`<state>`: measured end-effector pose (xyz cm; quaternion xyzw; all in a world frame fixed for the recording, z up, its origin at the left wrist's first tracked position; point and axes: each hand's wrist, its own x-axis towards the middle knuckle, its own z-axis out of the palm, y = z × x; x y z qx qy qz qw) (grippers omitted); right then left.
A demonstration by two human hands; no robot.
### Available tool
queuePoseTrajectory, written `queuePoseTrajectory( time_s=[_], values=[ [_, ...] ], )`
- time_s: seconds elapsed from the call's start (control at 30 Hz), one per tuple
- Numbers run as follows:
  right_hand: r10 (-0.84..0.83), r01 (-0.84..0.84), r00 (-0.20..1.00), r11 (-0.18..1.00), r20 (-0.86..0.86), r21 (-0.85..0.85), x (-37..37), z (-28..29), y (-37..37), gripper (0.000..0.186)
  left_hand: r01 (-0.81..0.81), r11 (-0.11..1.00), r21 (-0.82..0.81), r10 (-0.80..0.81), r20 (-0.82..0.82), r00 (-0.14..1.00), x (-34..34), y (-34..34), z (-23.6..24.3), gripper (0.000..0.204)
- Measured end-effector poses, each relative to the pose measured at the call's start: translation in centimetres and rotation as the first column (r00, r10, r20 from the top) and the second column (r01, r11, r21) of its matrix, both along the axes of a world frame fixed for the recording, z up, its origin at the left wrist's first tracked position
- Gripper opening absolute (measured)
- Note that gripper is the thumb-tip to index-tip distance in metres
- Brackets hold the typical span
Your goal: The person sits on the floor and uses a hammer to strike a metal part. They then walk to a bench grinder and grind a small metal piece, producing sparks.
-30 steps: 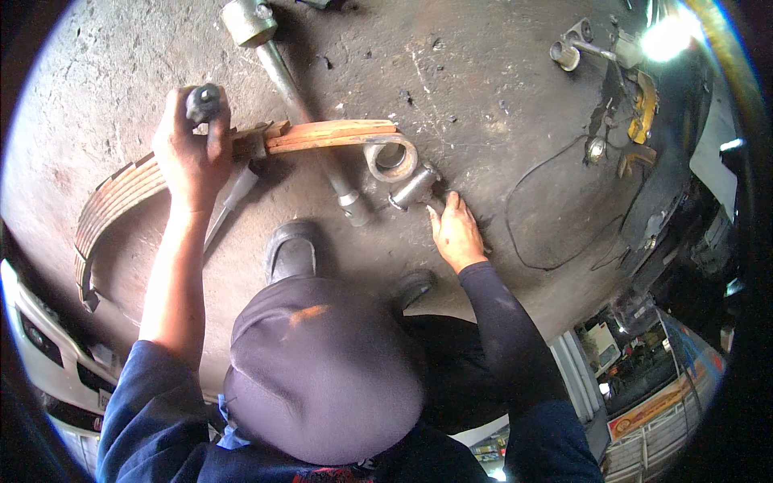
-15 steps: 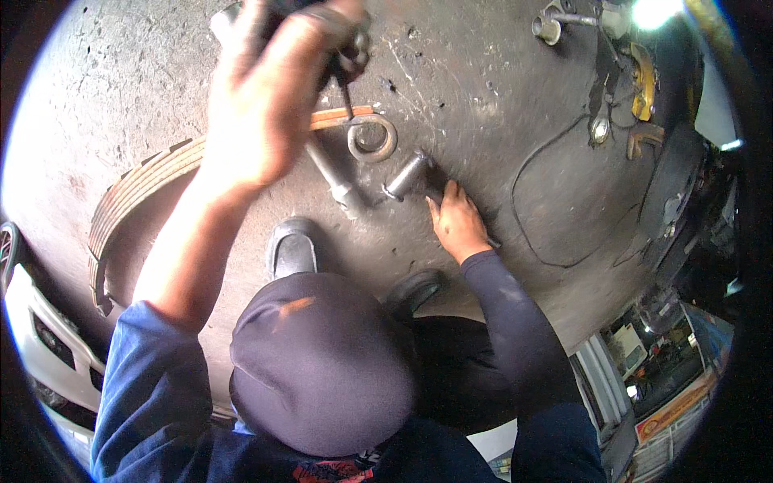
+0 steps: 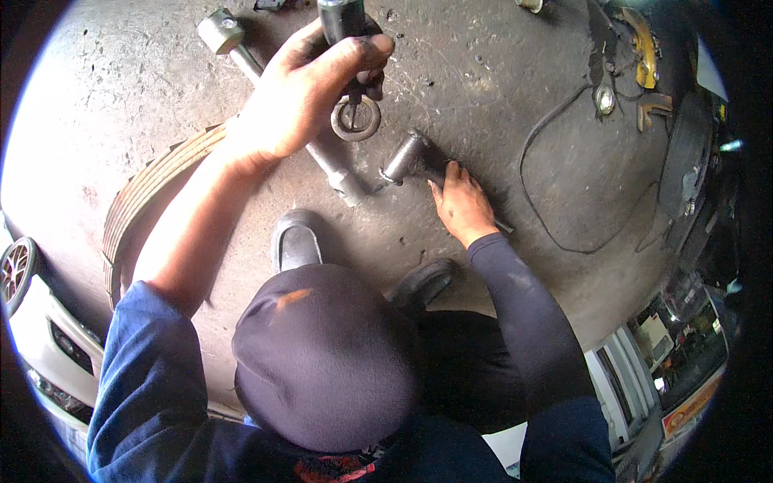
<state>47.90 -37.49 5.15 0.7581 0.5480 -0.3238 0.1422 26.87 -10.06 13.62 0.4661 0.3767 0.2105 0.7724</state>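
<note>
My left hand (image 3: pixel 310 92) is closed round a dark cylindrical piece (image 3: pixel 342 22) that stands up out of the fist. Below the fist, a thin dark stem (image 3: pixel 354 98) reaches down over the rolled eye (image 3: pixel 355 125) of a leaf spring; whether it enters the eye I cannot tell. The curved, stacked leaves (image 3: pixel 153 177) run off to the left, partly hidden by my left forearm. Lower right, my right hand (image 3: pixel 465 205) grips the handle of a hammer with a cylindrical metal head (image 3: pixel 405 158), resting low at the floor.
A grey metal bar with thick ends (image 3: pixel 328 159) lies on the concrete beneath my left hand. My shoes (image 3: pixel 298 241) stand just nearer. At right are a looped black cable (image 3: pixel 523 161) and a yellow metal part (image 3: pixel 644 48). A white car (image 3: pixel 56 330) is at far left.
My left hand has come a little nearer and to the right, its dark piece now plain rather than blurred. The right hand keeps its grip on the hammer. The whole view has shifted slightly.
</note>
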Motion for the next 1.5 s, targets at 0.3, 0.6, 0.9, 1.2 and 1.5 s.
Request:
queuePoseTrajectory(
  time_s=[0.3,0.6,0.9,1.2,1.5],
  values=[
    [-0.038,0.037,0.999,0.999,-0.009,-0.04,-0.1,0.5,0.3,0.061,0.064,0.985,-0.163,-0.042,0.132,0.99,0.3,-1.2,-1.9,0.027],
    [-0.109,0.109,0.994,0.994,-0.025,-0.007,-0.5,-0.1,-0.3,0.06,0.158,0.987,0.04,-0.151,-0.146,0.978,1.4,-2.4,-1.6,0.038],
    [-0.212,0.211,0.977,0.976,-0.03,-0.05,-1.3,0.6,0.2,0.062,0.034,0.985,0.167,-0.022,-0.074,0.997,0.5,-1.9,2.2,0.05],
    [-0.211,0.21,0.977,0.974,-0.004,-0.081,-1.0,-0.1,-0.1,0.068,0.133,0.967,0.218,-0.089,-0.201,0.975,-0.2,-2.7,2.0,0.046],
    [-0.293,0.292,0.954,0.956,-0.063,-0.025,-1.0,3.8,0.5,0.074,-0.047,0.962,0.268,0.088,-0.144,0.986,-0.7,-4.1,1.5,0.027]
  ],
)
